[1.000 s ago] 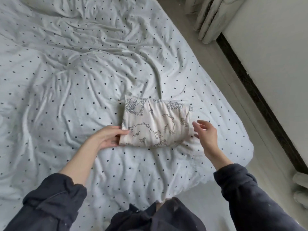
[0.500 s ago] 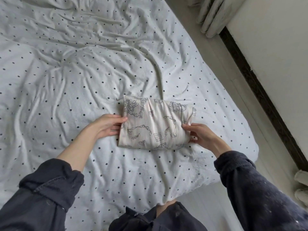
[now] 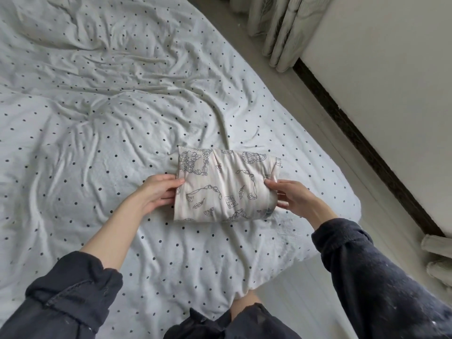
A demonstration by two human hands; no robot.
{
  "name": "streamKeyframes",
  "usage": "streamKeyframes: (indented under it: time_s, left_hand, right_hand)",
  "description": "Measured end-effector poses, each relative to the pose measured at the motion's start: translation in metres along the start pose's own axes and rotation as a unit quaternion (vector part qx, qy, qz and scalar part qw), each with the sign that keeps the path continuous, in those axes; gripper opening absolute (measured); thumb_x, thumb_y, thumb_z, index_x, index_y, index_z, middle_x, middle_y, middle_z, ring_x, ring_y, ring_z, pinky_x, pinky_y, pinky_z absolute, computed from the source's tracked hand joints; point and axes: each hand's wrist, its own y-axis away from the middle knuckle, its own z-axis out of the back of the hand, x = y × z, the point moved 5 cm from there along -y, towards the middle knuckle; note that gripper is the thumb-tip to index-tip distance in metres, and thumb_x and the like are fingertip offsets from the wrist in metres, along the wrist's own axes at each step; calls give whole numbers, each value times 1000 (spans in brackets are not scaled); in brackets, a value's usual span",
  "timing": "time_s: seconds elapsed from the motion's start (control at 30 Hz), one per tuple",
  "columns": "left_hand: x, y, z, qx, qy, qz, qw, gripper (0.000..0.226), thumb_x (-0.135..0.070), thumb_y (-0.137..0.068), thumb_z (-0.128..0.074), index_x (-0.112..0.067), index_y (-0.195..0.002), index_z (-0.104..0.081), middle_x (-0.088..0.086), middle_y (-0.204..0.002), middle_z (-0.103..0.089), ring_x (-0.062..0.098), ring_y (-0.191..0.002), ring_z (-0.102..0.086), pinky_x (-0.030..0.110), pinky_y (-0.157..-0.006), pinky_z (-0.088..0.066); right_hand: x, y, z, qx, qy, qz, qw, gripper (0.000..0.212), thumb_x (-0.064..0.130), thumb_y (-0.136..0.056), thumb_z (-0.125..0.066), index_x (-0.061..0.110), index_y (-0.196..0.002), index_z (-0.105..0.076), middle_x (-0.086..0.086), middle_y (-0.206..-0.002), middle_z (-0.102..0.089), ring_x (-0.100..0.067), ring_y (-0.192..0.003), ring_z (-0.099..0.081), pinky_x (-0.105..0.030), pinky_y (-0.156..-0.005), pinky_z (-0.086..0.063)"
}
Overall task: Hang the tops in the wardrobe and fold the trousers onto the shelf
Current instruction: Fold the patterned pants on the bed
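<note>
— Trousers (image 3: 226, 184), where were they?
— Folded, centre frame on the bed (image 3: 97, 118), long axis left to right.
— Hands?
— Left hand (image 3: 159, 192) gripped the left end, right hand (image 3: 293, 199) the right, fingers curled under; equally near.

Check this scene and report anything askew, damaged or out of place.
Nothing stands out. The folded printed garment lies as a tidy bundle on the dotted bedsheet, with the left hand and right hand gripping its ends. The sheet is rumpled, but nothing looks torn or spilled.
</note>
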Motion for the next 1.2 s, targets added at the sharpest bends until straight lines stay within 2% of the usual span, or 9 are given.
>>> streamKeyframes:
  time_s: [0.13,0.3,0.4,0.57,0.7,0.83,1.03,1.13,1.2]
  left_hand:
    - [1,30,-16,44,-15,-27,999,8,-11,-88,-63,-11,-96,-65,1,-75,-73,16,-68,-67,28,-76,-51]
    - [3,74,-54,114,-77,-72,988,6,-11,-89,-62,-14,-93,-65,-3,-64,-69,10,-53,-63,17,-53,-53]
    - [5,106,-87,166,-128,-102,972,6,-12,-90,-60,-16,-91,-64,-6,-62,-68,7,-51,-62,16,-50,-50]
    - [26,162,-162,258,-214,-125,934,5,-13,-90,-60,-17,-92,-63,-6,-68,-68,10,-59,-62,18,-52,-50]
    - [69,223,-249,345,-306,-126,878,10,-13,-90,-59,-13,-99,-63,3,-86,-66,18,-75,-61,25,-69,-48]
    - [113,283,-324,418,-371,-134,818,10,-14,-89,-61,-11,-98,-64,5,-86,-66,20,-74,-61,28,-71,-48]
    - [195,402,-447,542,-447,-159,694,10,-17,-88,-63,-13,-97,-66,-2,-75,-68,10,-57,-63,22,-63,-52]
    - [228,456,-494,577,-452,-163,660,12,-16,-88,-63,-12,-99,-66,3,-82,-63,15,-65,-58,20,-60,-53]
    - [240,489,-521,589,-449,-176,649,6,-16,-87,-64,-14,-92,-67,4,-82,-59,15,-66,-54,20,-58,-53]
  right_hand:
    - [-16,48,13,-34,-22,21,999,16,23,-81,-72,14,-81,-60,2,-80,-64,-13,-74,-57,-27,-75,-43]
    - [-69,133,32,-114,-95,45,988,11,22,-80,-73,18,-73,-65,4,-77,-65,-12,-74,-57,-28,-79,-43]
    - [-114,190,43,-159,-156,57,973,9,23,-80,-73,18,-84,-67,4,-78,-65,-12,-72,-57,-25,-72,-44]
    - [-200,292,59,-226,-259,85,935,14,23,-83,-70,18,-95,-66,4,-82,-65,-12,-75,-57,-25,-71,-42]
    - [-297,381,75,-305,-356,97,878,15,22,-85,-67,14,-98,-65,1,-84,-65,-15,-78,-58,-26,-74,-44]
    - [-375,457,78,-366,-427,104,820,7,18,-88,-63,14,-85,-59,2,-64,-61,-11,-57,-56,-21,-47,-42]
    - [-497,582,88,-471,-506,113,714,8,21,-87,-64,16,-82,-59,-3,-76,-59,-17,-67,-54,-27,-61,-42]
    - [-531,640,100,-504,-519,119,680,11,21,-85,-65,17,-79,-57,-3,-75,-55,-18,-66,-49,-27,-62,-40]
    - [-546,677,115,-523,-515,136,665,12,21,-86,-65,16,-79,-57,-3,-73,-56,-17,-64,-52,-26,-60,-42]
